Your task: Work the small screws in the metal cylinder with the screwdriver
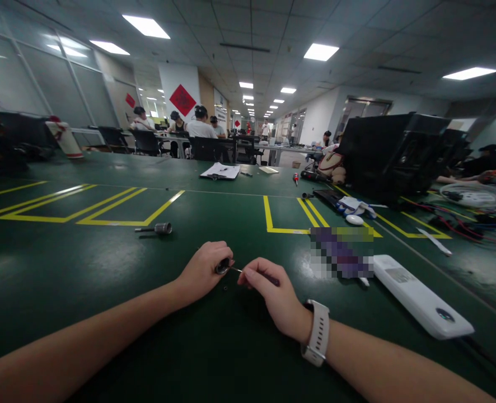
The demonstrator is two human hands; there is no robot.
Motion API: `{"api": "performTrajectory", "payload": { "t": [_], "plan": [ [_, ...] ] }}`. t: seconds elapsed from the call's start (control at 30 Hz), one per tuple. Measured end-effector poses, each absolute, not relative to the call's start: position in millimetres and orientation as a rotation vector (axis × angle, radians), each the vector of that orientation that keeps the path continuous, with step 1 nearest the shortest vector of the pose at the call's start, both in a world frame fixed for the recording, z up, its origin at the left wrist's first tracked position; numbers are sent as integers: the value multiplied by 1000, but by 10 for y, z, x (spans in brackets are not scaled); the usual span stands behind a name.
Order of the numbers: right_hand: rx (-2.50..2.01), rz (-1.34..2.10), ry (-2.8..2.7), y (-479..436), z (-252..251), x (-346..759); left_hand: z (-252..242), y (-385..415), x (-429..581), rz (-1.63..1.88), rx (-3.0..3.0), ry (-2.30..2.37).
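Note:
My left hand [204, 268] is closed around a small hollow metal cylinder [221, 266], its dark open end turned toward me. My right hand [273, 291] grips a slim screwdriver [271, 279] with a dark handle and a thin metal shaft. The shaft points left to the cylinder's mouth; whether its tip is inside, I cannot tell. On the green table just below the hands lies a tiny round metal piece [225, 288]. Farther off to the left rests a metal part with a cup-shaped head and a thin shaft [163, 228].
At right lie a white device with a small screen [420, 296], a blurred purple item [342, 254] and a white mouse-like object [354, 220]. Black cases [394, 151] stand behind them. A clipboard with paper [220, 171] and a red screwdriver [295, 178] are farther back. People sit beyond.

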State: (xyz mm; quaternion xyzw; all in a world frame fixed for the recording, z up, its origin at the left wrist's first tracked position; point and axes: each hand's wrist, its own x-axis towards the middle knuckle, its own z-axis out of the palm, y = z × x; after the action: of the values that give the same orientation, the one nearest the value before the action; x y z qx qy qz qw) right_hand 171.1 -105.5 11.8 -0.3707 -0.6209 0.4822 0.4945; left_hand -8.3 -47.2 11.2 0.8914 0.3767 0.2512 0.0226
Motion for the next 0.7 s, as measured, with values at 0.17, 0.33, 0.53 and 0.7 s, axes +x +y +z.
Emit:
{"api": "performTrajectory", "payload": {
  "t": [0.17,0.33,0.53,0.7],
  "plan": [
    [-760,1488,-1203,-973,102,1714,128,-487,-88,771,2755,1141],
    [-685,1668,-1031,-906,71,1732,130,-480,-93,824,2686,1045],
    [-742,1452,-1147,-985,66,1697,100,-467,-95,800,2713,1090],
    [-816,1346,-1295,-1021,83,1689,79,-459,-101,765,2759,1138]
  ]
}}
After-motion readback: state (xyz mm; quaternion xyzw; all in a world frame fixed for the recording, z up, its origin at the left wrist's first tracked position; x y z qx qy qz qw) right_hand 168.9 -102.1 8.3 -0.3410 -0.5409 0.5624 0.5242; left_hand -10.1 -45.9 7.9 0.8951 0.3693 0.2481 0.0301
